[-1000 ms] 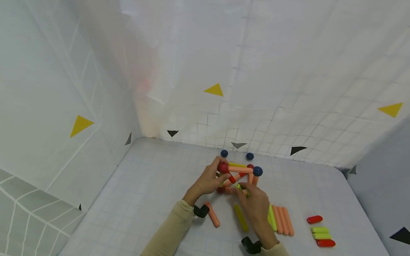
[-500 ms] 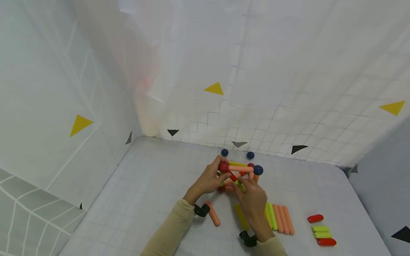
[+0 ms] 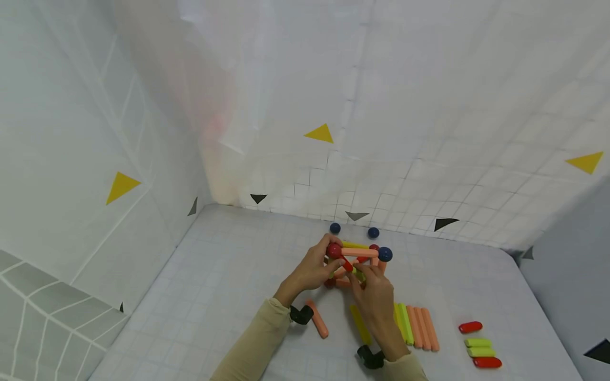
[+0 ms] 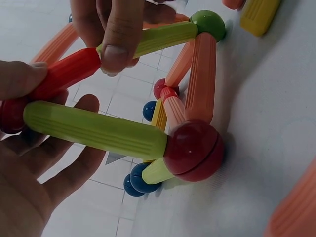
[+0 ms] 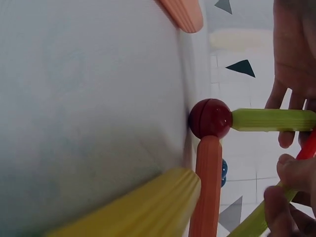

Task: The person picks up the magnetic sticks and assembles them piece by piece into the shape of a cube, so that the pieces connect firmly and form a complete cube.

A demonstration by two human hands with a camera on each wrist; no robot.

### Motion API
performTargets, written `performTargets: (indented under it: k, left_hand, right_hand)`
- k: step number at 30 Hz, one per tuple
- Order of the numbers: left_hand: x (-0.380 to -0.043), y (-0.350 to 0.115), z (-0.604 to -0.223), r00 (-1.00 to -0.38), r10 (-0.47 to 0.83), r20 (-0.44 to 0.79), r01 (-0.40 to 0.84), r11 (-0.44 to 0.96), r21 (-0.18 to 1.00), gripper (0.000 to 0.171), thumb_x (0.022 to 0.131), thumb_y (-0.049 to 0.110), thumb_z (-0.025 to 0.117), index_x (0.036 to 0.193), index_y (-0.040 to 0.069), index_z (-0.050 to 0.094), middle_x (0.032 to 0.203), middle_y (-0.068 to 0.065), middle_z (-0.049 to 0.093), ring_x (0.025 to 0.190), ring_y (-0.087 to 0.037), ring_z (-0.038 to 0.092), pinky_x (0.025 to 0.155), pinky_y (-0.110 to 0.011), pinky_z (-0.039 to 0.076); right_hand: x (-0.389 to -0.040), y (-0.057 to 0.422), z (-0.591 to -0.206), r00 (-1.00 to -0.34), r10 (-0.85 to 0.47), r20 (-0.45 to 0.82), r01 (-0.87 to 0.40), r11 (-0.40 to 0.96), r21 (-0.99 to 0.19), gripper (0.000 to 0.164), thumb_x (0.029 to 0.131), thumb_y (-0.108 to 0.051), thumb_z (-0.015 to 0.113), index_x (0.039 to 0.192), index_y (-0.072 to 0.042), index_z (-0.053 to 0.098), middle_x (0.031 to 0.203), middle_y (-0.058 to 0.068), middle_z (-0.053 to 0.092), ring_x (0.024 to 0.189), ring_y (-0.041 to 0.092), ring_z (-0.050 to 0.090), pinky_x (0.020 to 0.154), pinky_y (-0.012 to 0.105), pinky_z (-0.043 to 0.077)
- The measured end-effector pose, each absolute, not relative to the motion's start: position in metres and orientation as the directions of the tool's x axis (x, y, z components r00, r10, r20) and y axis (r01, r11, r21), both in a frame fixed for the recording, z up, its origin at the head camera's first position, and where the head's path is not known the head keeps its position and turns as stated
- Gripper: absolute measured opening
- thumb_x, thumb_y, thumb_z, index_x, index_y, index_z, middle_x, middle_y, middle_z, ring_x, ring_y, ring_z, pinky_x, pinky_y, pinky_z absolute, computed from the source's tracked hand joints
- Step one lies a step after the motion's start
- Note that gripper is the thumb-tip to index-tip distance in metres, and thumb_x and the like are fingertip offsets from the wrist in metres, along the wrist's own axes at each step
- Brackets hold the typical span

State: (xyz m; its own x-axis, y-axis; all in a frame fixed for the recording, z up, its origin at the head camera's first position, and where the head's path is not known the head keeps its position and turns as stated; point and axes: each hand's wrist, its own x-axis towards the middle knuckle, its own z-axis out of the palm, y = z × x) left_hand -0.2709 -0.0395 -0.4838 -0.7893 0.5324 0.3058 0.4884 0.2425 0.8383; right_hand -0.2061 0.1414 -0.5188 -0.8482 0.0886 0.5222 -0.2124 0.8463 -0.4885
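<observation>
Your left grip (image 3: 308, 270) pinches the red rod (image 4: 69, 74), your right grip (image 3: 375, 295) the upper green rod (image 4: 165, 39); an askew push could detach the latter from the green ball (image 4: 208, 24)

Left wrist view: red ball (image 4: 190, 148) has a darker seam (image 4: 203, 161), lime rod (image 4: 94, 126) at its 9 o'clock is ribbed, so is salmon rod (image 4: 201, 76) at 12.

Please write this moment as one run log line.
left hand: holds red stick | right hand: pinches lime stick | lime stick: one end at red stick, other at green ball
</observation>
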Motion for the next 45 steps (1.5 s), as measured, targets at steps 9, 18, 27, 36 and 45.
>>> performTargets:
  k: [9, 18, 27, 36, 45]
  left_hand:
    - [-0.270, -0.038, -0.487, -0.801, 0.522, 0.292, 0.470, 0.248, 0.847, 0.038, 0.104, 0.010, 0.067, 0.137, 0.006, 0.047, 0.130, -0.010, 0.067, 0.108, -0.016, 0.065, 0.088, -0.034, 0.057]
    - [-0.271, -0.040, -0.484, -0.796, 0.529, 0.294, 0.479, 0.255, 0.840, 0.040, 0.105, 0.010, 0.067, 0.138, 0.002, 0.047, 0.130, -0.010, 0.067, 0.106, -0.016, 0.064, 0.086, -0.028, 0.056]
    - [-0.270, -0.040, -0.484, -0.796, 0.539, 0.275, 0.465, 0.252, 0.849, 0.039, 0.105, 0.012, 0.066, 0.137, 0.006, 0.046, 0.132, -0.011, 0.066, 0.107, -0.016, 0.063, 0.089, -0.024, 0.055]
    - [-0.269, -0.040, -0.484, -0.797, 0.542, 0.266, 0.446, 0.232, 0.865, 0.038, 0.105, 0.010, 0.066, 0.138, 0.005, 0.047, 0.135, -0.014, 0.064, 0.108, -0.018, 0.062, 0.088, -0.026, 0.055]
    - [-0.268, -0.042, -0.483, -0.796, 0.553, 0.244, 0.416, 0.208, 0.885, 0.037, 0.105, 0.010, 0.065, 0.137, 0.007, 0.047, 0.134, -0.013, 0.063, 0.111, -0.017, 0.063, 0.093, -0.026, 0.055]
  right_hand:
    - [-0.199, 0.146, -0.518, -0.911, -0.045, 0.411, -0.257, 0.840, -0.478, 0.035, 0.088, -0.016, 0.089, 0.109, -0.007, 0.062, 0.102, 0.009, 0.061, 0.076, 0.017, 0.060, 0.070, 0.032, 0.062]
    - [-0.189, 0.147, -0.506, -0.982, -0.129, 0.138, -0.180, 0.861, -0.477, 0.031, 0.097, -0.021, 0.079, 0.114, -0.013, 0.055, 0.086, 0.001, 0.060, 0.063, 0.011, 0.051, 0.058, 0.023, 0.049]
    - [-0.183, 0.141, -0.509, -0.965, -0.261, 0.039, -0.248, 0.849, -0.467, 0.023, 0.099, -0.026, 0.077, 0.113, -0.015, 0.062, 0.099, -0.001, 0.070, 0.082, 0.011, 0.059, 0.081, 0.036, 0.060]
    - [-0.180, 0.138, -0.510, -0.969, -0.244, 0.026, -0.237, 0.902, -0.362, 0.026, 0.097, -0.035, 0.077, 0.113, -0.019, 0.064, 0.095, -0.005, 0.071, 0.084, 0.014, 0.060, 0.082, 0.053, 0.051]
    - [-0.174, 0.131, -0.512, -0.954, -0.269, 0.131, -0.297, 0.903, -0.311, 0.026, 0.097, -0.031, 0.078, 0.112, -0.017, 0.062, 0.085, -0.005, 0.065, 0.074, 0.011, 0.054, 0.076, 0.040, 0.053]
